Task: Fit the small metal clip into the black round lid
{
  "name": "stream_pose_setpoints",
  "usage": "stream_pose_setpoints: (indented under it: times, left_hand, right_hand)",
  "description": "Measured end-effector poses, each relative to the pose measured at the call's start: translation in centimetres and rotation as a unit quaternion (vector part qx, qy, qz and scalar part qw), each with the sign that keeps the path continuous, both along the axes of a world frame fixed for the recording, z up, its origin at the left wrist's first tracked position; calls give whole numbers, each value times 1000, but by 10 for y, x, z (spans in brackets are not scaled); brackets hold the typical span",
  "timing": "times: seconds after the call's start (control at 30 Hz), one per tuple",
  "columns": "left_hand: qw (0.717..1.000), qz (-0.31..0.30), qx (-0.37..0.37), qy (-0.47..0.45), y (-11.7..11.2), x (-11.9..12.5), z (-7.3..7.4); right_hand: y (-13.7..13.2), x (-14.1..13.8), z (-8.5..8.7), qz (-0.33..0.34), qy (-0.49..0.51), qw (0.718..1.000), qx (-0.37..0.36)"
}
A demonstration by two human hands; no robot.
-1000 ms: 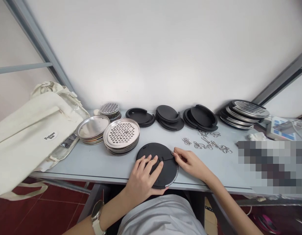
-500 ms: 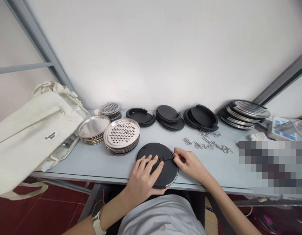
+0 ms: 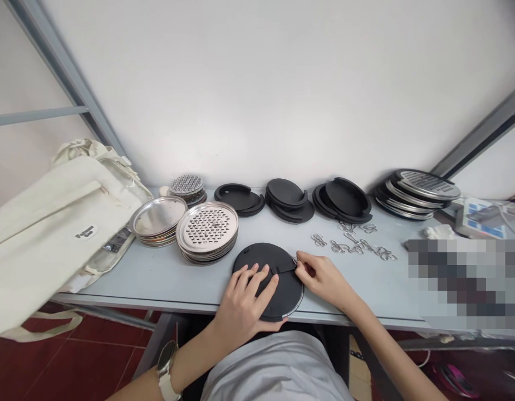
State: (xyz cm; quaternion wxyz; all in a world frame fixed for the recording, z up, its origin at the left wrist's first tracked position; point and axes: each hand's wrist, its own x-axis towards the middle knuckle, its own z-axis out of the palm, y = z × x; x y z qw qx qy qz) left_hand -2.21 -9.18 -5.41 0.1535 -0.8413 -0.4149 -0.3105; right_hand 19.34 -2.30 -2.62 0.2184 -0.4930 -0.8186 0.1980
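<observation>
A round black plastic disc (image 3: 282, 301) with a thin silver edge at its lower right lies at the front edge of the table. My left hand (image 3: 246, 301) grips it, fingers spread over the top and thumb at the near edge. My right hand (image 3: 319, 275) pinches a small metal piece at the disc's right edge; the fingers hide most of it, so its shape is hard to make out. Several bent wire clips (image 3: 357, 245) lie loose behind the right hand.
At left stand stacks of perforated metal grater discs (image 3: 209, 228) and plain metal discs (image 3: 159, 217). Black round holders (image 3: 288, 195) line the wall. More graters in black rims (image 3: 426, 186) are stacked at right. A cream bag (image 3: 52, 223) overhangs the left table edge.
</observation>
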Motion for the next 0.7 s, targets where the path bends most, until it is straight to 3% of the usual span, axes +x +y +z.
stream_pose_setpoints:
  times: [0.7]
  left_hand:
    - [1000,-2,-7,4,1,0,0]
  right_hand:
    - [1,1,1,32,-12,999,6]
